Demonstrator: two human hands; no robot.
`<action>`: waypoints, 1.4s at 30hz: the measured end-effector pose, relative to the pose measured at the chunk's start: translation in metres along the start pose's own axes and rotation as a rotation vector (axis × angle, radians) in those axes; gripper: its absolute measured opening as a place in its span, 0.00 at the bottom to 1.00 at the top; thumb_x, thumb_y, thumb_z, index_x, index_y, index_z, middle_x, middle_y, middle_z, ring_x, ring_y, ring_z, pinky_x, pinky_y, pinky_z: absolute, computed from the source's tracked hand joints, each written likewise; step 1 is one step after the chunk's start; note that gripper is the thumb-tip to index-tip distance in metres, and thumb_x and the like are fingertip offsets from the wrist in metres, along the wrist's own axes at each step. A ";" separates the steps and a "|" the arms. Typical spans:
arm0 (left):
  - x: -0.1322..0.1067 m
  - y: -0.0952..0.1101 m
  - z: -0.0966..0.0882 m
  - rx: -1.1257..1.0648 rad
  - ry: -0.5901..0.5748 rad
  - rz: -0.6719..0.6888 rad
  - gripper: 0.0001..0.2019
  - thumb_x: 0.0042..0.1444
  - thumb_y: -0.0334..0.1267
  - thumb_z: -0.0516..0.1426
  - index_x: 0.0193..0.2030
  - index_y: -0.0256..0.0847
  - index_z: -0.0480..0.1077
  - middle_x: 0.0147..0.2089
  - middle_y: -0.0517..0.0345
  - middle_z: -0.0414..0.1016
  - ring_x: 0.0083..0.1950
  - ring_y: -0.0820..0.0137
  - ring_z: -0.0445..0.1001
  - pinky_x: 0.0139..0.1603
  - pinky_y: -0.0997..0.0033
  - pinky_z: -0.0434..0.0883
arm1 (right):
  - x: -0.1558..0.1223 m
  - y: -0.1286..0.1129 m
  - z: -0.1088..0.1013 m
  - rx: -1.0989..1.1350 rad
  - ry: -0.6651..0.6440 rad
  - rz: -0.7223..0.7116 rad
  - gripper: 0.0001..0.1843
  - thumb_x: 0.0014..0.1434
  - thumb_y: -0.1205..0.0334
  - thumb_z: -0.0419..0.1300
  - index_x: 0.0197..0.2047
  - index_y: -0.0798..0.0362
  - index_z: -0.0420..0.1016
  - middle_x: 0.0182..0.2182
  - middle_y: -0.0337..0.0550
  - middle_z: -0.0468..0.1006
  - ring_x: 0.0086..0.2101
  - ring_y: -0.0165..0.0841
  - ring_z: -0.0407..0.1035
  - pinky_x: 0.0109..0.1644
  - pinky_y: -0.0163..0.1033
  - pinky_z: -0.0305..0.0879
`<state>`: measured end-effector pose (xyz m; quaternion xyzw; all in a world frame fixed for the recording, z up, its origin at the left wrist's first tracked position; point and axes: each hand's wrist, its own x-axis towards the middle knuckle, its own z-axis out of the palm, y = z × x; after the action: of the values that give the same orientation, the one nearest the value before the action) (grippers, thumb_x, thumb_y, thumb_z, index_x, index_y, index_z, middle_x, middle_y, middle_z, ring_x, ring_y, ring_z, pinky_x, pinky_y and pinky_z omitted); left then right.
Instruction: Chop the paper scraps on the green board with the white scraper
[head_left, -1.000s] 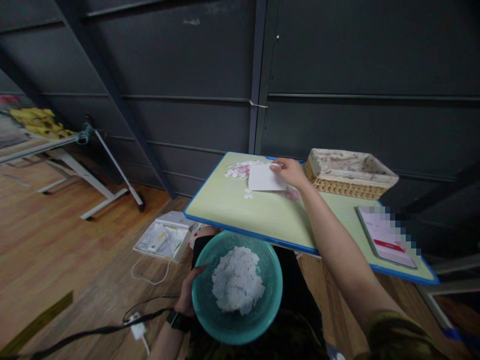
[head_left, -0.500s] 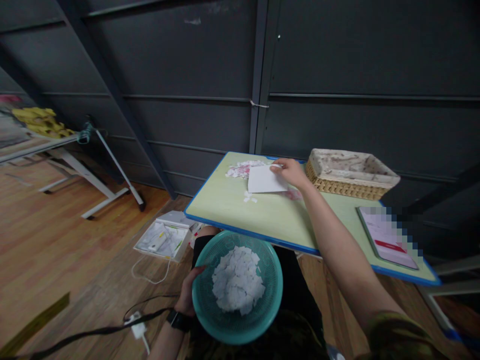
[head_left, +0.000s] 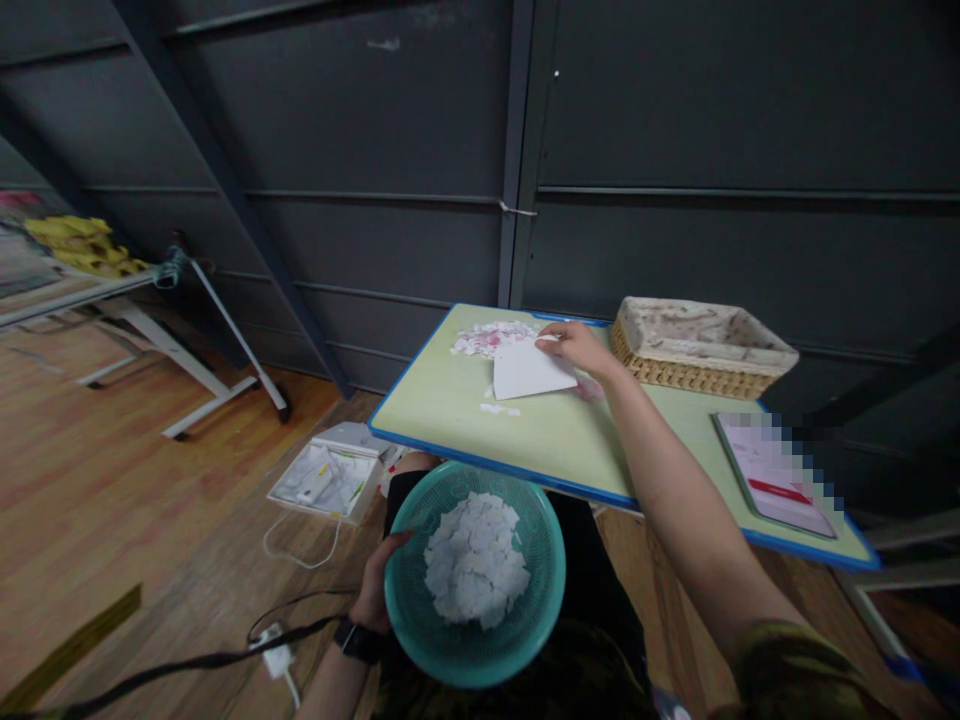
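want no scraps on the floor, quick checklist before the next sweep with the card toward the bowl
1. Right hand grips the card at its far corner: ok.
2. Card edge flat down on the table: cannot tell, it looks tilted.
3. Bowl held by the left hand below the table's near edge: ok.
4. Bowl lined up under the card's path: ok, roughly, though it sits a little to the left.
5. Room in the bowl for more scraps: ok, the white pile fills only its middle.
6. All scraps in front of the card: not ok, the scrap pile lies behind it and only a few loose scraps lie ahead.
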<state>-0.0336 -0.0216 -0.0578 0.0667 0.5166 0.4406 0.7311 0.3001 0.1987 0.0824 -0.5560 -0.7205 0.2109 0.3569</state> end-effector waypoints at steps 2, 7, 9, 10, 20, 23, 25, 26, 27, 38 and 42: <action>-0.002 0.000 0.001 0.010 -0.001 -0.005 0.07 0.42 0.34 0.67 0.26 0.40 0.73 0.28 0.55 0.84 0.43 0.49 0.83 0.46 0.56 0.78 | -0.001 -0.002 0.005 0.050 0.017 -0.014 0.15 0.53 0.57 0.58 0.37 0.59 0.79 0.37 0.50 0.81 0.37 0.39 0.71 0.44 0.41 0.65; -0.003 0.000 0.000 0.017 0.005 0.029 0.05 0.45 0.34 0.65 0.27 0.41 0.73 0.27 0.57 0.84 0.43 0.50 0.83 0.45 0.55 0.78 | -0.005 -0.006 0.015 0.137 -0.038 0.007 0.15 0.51 0.53 0.61 0.34 0.58 0.76 0.32 0.46 0.77 0.31 0.33 0.66 0.37 0.37 0.62; -0.003 0.000 -0.001 0.014 -0.001 0.027 0.04 0.45 0.34 0.65 0.28 0.41 0.73 0.27 0.59 0.84 0.43 0.50 0.83 0.45 0.54 0.78 | -0.008 -0.007 0.017 0.212 -0.047 0.061 0.15 0.51 0.51 0.62 0.34 0.56 0.73 0.27 0.41 0.73 0.27 0.30 0.63 0.30 0.35 0.60; -0.003 0.000 -0.001 0.015 -0.006 0.022 0.04 0.46 0.35 0.64 0.28 0.41 0.74 0.27 0.59 0.84 0.43 0.50 0.83 0.45 0.54 0.78 | -0.009 -0.008 0.017 0.252 -0.040 0.092 0.16 0.51 0.51 0.62 0.33 0.56 0.72 0.25 0.39 0.71 0.25 0.28 0.61 0.27 0.34 0.58; 0.001 0.000 -0.003 -0.049 -0.011 -0.031 0.13 0.46 0.34 0.64 0.41 0.39 0.77 0.35 0.52 0.86 0.49 0.45 0.80 0.51 0.51 0.76 | -0.017 -0.013 0.023 0.457 -0.215 0.259 0.20 0.45 0.55 0.72 0.32 0.53 0.66 0.17 0.32 0.64 0.17 0.24 0.57 0.17 0.29 0.48; 0.000 -0.001 -0.002 -0.053 -0.026 -0.025 0.17 0.45 0.35 0.65 0.45 0.40 0.77 0.37 0.53 0.86 0.49 0.45 0.80 0.51 0.50 0.76 | -0.014 -0.011 0.024 0.526 -0.228 0.235 0.22 0.43 0.54 0.73 0.32 0.53 0.66 0.20 0.34 0.67 0.20 0.25 0.61 0.19 0.29 0.55; -0.001 -0.001 -0.001 -0.045 -0.033 -0.032 0.16 0.46 0.35 0.65 0.45 0.40 0.77 0.37 0.54 0.86 0.50 0.45 0.80 0.51 0.49 0.76 | -0.013 -0.009 0.026 0.529 -0.219 0.225 0.22 0.43 0.54 0.73 0.32 0.53 0.65 0.20 0.34 0.68 0.20 0.26 0.63 0.19 0.30 0.58; -0.002 0.000 -0.001 -0.040 -0.032 -0.038 0.15 0.47 0.36 0.64 0.44 0.39 0.77 0.37 0.54 0.86 0.50 0.44 0.80 0.51 0.49 0.76 | -0.012 -0.009 0.026 0.513 -0.223 0.219 0.21 0.43 0.54 0.73 0.32 0.53 0.66 0.20 0.34 0.68 0.20 0.26 0.63 0.19 0.30 0.58; -0.002 0.000 0.000 -0.036 -0.029 -0.043 0.14 0.48 0.36 0.64 0.43 0.39 0.77 0.37 0.54 0.86 0.50 0.45 0.80 0.51 0.48 0.76 | -0.012 -0.008 0.027 0.491 -0.235 0.212 0.21 0.43 0.54 0.73 0.31 0.53 0.66 0.19 0.34 0.68 0.19 0.25 0.62 0.19 0.30 0.57; -0.012 -0.002 0.013 -0.004 0.043 0.039 0.06 0.53 0.34 0.58 0.35 0.36 0.76 0.30 0.51 0.84 0.48 0.50 0.81 0.53 0.51 0.74 | -0.014 -0.016 0.027 0.461 -0.293 0.172 0.19 0.43 0.55 0.71 0.28 0.53 0.65 0.19 0.34 0.69 0.19 0.25 0.62 0.20 0.31 0.58; -0.022 0.005 0.022 -0.010 0.038 0.048 0.09 0.51 0.33 0.60 0.39 0.33 0.78 0.33 0.48 0.85 0.48 0.49 0.81 0.53 0.51 0.74 | -0.013 -0.016 0.030 0.440 -0.401 0.169 0.19 0.42 0.54 0.71 0.29 0.53 0.67 0.19 0.35 0.70 0.19 0.26 0.64 0.20 0.32 0.61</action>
<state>-0.0203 -0.0266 -0.0300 0.0671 0.5265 0.4620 0.7105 0.2684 0.1846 0.0702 -0.4707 -0.6648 0.4960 0.3007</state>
